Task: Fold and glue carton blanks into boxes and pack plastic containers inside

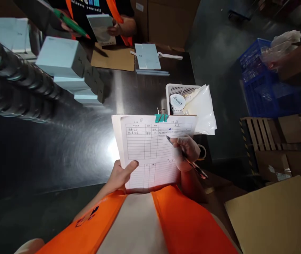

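My left hand [121,173] grips the lower left edge of a stack of printed forms [140,148], thumb on top of the sheets. A teal binder clip [161,118] holds the stack at its top edge. Handwriting fills the upper rows of the table on the top sheet; the lower rows are blank. My right hand [186,151], in a pale glove, holds a pen [196,168] with its tip at the written lines on the right side of the sheet.
A white basket [167,97] with a round "beauty" label and white plastic bags [205,109] stands behind the forms. Light-blue boxes [57,58] are stacked left. Across the table a co-worker [124,26] holds a box and a green-handled tool. Blue crates [259,88] stand right.
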### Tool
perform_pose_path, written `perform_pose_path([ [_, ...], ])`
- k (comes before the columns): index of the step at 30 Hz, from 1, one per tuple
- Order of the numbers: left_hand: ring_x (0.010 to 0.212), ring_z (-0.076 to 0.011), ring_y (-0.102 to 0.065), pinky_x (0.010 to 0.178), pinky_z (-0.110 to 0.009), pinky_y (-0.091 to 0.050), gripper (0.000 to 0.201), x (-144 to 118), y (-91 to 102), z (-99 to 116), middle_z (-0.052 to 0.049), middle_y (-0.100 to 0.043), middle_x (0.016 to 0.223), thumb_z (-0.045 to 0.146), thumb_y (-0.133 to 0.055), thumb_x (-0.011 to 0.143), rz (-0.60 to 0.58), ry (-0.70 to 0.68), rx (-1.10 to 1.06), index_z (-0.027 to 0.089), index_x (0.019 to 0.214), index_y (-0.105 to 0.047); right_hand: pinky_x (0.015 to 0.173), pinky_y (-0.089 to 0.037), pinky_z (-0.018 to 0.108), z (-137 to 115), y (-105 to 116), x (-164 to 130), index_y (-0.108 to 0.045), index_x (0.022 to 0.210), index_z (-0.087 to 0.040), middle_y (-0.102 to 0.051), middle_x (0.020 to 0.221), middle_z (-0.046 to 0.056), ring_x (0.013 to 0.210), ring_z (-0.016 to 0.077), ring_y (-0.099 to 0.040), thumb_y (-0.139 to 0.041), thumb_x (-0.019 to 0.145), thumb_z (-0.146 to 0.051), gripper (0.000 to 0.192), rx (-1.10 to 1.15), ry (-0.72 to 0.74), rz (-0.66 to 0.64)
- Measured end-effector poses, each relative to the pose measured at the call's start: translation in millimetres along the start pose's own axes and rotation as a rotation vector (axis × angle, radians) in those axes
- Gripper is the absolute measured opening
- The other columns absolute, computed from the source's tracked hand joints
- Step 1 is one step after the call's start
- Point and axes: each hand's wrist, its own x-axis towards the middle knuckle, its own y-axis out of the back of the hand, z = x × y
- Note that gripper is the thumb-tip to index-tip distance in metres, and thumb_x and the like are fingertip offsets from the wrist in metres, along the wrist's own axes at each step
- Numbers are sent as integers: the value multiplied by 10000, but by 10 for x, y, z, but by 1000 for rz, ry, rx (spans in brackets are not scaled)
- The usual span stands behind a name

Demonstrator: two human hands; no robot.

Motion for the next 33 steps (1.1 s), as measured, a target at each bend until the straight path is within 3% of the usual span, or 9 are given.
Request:
perform_pose_path([
  [5,1058,-376,-790,946,-477,-638,792,0,2,-2,-198,-829,1106,673,-920,670,0,-7,2,126,1227,-790,540,-469,247,-17,3,44,-680,874,-243,-679,722,-36,585,128,-627,-593,912,-101,170,25,164,120],
  [18,1032,-382,-794,937,-487,-640,836,0,-49,47,-188,-835,1052,689,-957,584,41,-4,-12,117,1175,-808,559,-493,249,-37,4,51,-651,852,-234,-689,732,-33,599,130,-639,-590,924,-90,172,23,190,110],
  [26,1035,-378,-791,931,-487,-640,770,1,-13,-18,-200,-830,1081,654,-942,645,24,-8,-27,109,1173,-807,521,-488,255,-7,-14,40,-615,838,-243,-694,721,-26,576,136,-640,-574,953,-133,164,-9,179,114],
  [33,1039,-395,-791,910,-479,-644,833,9,-25,6,-195,-834,1047,677,-955,594,62,8,-20,120,1192,-797,551,-531,265,19,-33,30,-627,861,-251,-710,742,-24,606,144,-669,-565,953,-145,154,-14,153,133],
])
